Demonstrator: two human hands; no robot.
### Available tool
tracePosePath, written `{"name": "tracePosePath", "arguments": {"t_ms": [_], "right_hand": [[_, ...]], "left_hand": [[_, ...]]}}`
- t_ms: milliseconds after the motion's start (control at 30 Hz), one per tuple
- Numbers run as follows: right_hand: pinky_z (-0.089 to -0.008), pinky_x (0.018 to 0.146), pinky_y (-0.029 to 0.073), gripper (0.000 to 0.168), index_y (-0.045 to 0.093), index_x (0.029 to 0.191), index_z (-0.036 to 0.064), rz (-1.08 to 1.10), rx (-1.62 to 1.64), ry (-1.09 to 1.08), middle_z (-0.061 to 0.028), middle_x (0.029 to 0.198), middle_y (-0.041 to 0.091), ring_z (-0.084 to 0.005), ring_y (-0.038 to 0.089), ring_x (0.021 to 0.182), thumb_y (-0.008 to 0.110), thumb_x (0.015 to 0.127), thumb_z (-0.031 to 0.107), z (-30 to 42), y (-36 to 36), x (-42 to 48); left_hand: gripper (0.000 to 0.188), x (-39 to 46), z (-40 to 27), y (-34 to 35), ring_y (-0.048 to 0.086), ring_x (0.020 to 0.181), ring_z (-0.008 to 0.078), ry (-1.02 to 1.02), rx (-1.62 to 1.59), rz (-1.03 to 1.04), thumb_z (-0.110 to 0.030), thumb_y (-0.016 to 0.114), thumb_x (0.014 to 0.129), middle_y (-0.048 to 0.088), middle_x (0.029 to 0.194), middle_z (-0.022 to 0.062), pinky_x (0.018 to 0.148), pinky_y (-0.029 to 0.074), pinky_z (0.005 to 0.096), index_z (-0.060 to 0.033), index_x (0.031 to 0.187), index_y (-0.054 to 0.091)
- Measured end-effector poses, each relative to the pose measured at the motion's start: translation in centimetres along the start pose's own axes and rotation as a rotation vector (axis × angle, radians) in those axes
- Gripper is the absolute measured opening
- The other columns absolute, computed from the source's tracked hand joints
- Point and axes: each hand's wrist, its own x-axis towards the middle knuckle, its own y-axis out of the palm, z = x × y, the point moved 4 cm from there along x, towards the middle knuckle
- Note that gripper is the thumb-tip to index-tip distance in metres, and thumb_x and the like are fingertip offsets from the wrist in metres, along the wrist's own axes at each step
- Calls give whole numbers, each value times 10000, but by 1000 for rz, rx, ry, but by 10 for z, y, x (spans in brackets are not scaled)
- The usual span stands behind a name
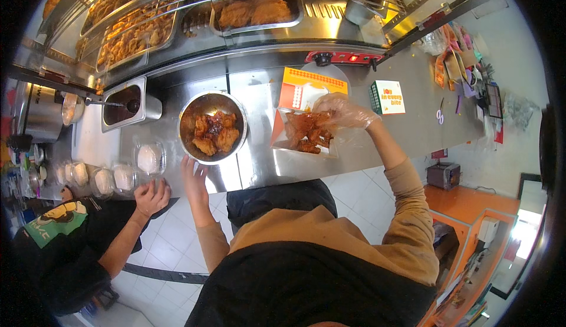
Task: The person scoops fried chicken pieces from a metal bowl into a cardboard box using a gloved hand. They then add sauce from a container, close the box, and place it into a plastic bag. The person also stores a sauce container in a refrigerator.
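Observation:
My right hand (340, 110), in a clear plastic glove, is over an open cardboard takeaway box (278, 139) and holds a piece of glazed fried chicken (320, 118) at its right side. Several other glazed pieces (309, 143) lie in the box, whose printed lid (305, 89) stands folded back. Left of it is a round steel bowl (242, 143) with several fried chicken pieces (216, 133) and dark sauce on top. My left hand (194, 176), bare, is at the bowl's lower rim with fingers apart; whether it touches the rim is unclear.
A co-worker's hand (151, 196) rests near clear containers of rice (124, 177) at the left. A steel sauce pan (145, 106) with a ladle stands behind. The heated display cabinet (265, 46) borders the counter's back. A small closed box (391, 97) and scissors (440, 115) are right.

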Motion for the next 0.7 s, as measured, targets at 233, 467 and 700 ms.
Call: {"name": "tracePosePath", "arguments": {"t_ms": [233,467,700], "right_hand": [[-342,813,405,339,588,919,35,-174,147,-56,-103,973,566,-251,509,920,716,622,138,22,-46,-15],[-321,832,399,368,587,944,29,-266,235,-3,-101,1010,546,-221,493,946,727,620,133,36,-60,-17],[-326,822,399,366,583,967,32,-368,394,72,-98,979,561,-218,509,919,703,642,149,26,-54,-32]], "left_hand": [[222,-57,-18,73,346,569,28,320,488,429,-161,493,827,557,771,-27,514,292,163,-44,992,585],[566,-129,62,188,575,616,257,286,1073,1423,-211,499,822,589,707,139,615,440,327,-152,1317,231],[596,-125,62,178,562,583,288,336,1140,1376,-237,500,817,581,660,135,585,435,356,-138,1323,202]]}}
